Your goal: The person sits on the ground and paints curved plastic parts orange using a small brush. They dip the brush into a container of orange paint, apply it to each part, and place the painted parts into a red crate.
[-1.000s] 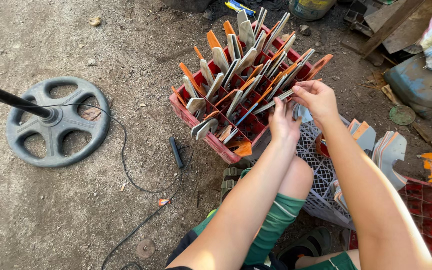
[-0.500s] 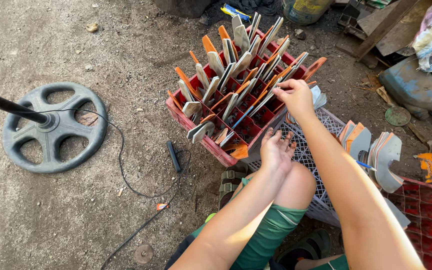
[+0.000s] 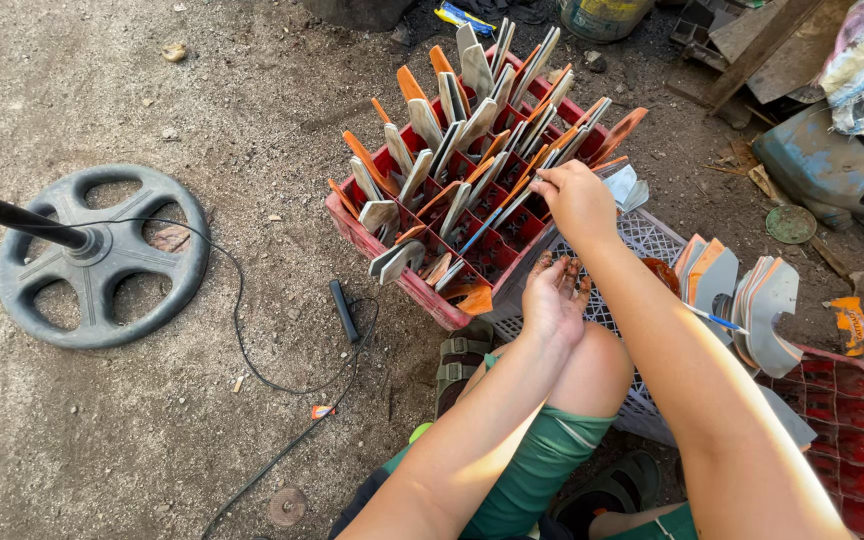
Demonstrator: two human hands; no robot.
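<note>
Dirt ground holds a red crate (image 3: pixel 392 262) of upright slats (image 3: pixel 472 150); right hand (image 3: pixel 577 200) pinches one slat at the crate's near-right edge; left hand (image 3: pixel 555 298) hangs empty, fingers loose, just nearer.

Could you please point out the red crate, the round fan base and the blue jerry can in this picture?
red crate (image 3: pixel 384 262): head view, on its near red side wall.
round fan base (image 3: pixel 157 285): head view, on its grey outer ring.
blue jerry can (image 3: pixel 820 166): head view, on its blue flank.
</note>
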